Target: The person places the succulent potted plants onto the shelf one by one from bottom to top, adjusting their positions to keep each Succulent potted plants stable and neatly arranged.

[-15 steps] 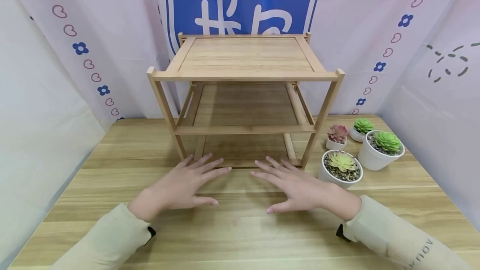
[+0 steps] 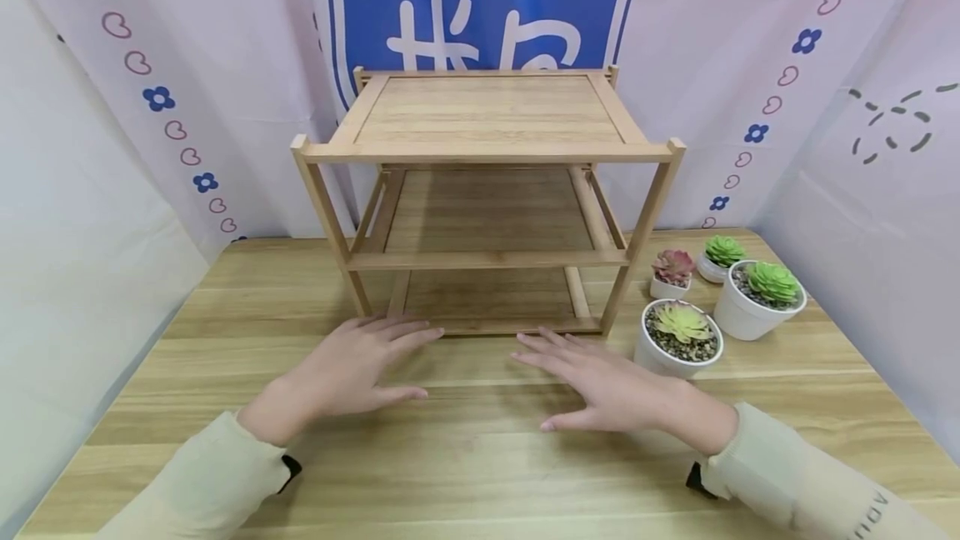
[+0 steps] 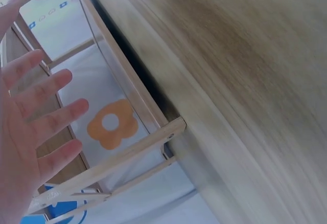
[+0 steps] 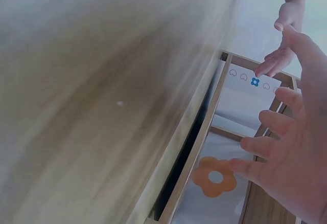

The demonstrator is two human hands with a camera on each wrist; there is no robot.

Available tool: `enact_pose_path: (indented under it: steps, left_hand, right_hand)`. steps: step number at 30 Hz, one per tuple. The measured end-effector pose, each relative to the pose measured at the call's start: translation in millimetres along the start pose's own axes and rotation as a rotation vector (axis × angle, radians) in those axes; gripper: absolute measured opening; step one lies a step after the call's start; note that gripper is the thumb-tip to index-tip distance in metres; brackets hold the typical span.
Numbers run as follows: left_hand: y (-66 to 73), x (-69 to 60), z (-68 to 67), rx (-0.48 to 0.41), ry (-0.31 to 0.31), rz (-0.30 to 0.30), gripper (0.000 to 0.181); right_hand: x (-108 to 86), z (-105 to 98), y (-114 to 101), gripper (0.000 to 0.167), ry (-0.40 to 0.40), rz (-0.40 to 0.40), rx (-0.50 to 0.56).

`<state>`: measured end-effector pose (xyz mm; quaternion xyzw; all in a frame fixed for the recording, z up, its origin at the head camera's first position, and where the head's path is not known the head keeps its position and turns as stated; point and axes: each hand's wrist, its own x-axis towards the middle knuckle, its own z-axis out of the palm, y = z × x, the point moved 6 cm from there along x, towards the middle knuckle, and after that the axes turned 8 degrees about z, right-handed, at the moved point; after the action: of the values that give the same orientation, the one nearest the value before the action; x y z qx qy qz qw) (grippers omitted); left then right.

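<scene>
A three-tier wooden rack (image 2: 487,259) stands upright at the middle back of the table. My left hand (image 2: 341,373) is held palm down in front of its lower left corner, fingers spread and holding nothing. On the other side my right hand (image 2: 607,382) hovers before the lower right corner, its fingers also spread. In the left wrist view the left hand (image 3: 30,127) shows apart from the rack's frame (image 3: 112,162). The right wrist view shows the right hand (image 4: 291,157) beside the frame (image 4: 196,142), with nothing gripped.
Several potted succulents stand right of the rack; the nearest white pot (image 2: 678,348) is close to my right forearm. A small red one (image 2: 671,273) and green ones (image 2: 761,307) sit behind it. Patterned cloth (image 2: 247,65) hangs behind the wooden table (image 2: 465,473).
Both hands have drawn back a little from the rack's front edge, the left one toward the lower left and the right one slightly to the right. The rack stands as before.
</scene>
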<state>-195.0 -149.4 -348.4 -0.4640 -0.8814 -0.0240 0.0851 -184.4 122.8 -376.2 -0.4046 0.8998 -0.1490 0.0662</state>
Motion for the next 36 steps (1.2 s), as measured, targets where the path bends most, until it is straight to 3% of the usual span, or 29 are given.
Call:
enact_pose_path:
  steps: [7, 17, 31, 36]
  left_hand:
    - [-3.4, -8.1, -9.5, -0.009, 0.110, 0.031, 0.065]
    - [-9.0, -16.2, -29.4, -0.042, 0.309, 0.084, 0.054]
    - [-22.7, -31.5, -51.9, -0.078, 0.438, 0.015, 0.058]
    - [-32.4, -38.7, -57.7, -0.101, 0.477, -0.068, 0.051]
  right_hand:
    - [-12.8, -5.2, 2.5, 0.078, 0.058, -0.004, 0.075]
    - [-25.8, -10.9, 5.1, 0.075, 0.123, -0.010, 0.082]
    - [-42.4, -15.5, 6.8, 0.072, 0.204, -0.028, 0.091]
    - [-48.8, -19.0, 7.6, 0.070, 0.233, -0.011, 0.084]
